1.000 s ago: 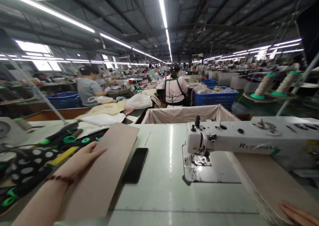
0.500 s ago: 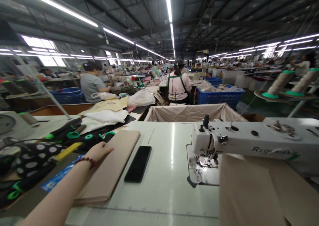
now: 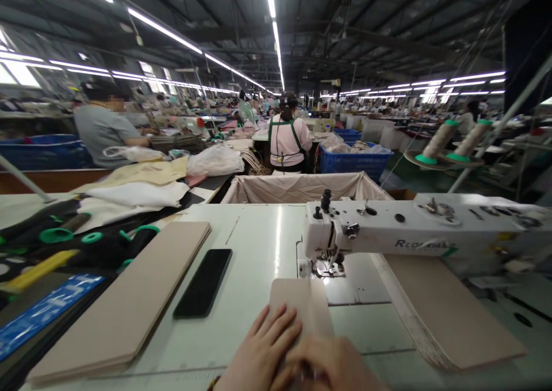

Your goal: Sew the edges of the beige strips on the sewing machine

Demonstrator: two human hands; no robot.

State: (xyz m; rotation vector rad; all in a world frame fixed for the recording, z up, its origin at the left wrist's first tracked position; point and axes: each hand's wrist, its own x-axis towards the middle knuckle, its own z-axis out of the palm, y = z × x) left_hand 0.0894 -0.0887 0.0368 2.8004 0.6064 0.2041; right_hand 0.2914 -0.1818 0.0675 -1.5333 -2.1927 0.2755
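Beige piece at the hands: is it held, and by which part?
The left hand lies on the piece; whether the blurred right hand grips it cannot be told.

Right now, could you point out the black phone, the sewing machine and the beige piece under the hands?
Black phone [image 3: 203, 283], head view: middle of its dark face.
Sewing machine [image 3: 425, 230], head view: front of its white arm.
Beige piece [image 3: 292, 292], head view: its uncovered far end.
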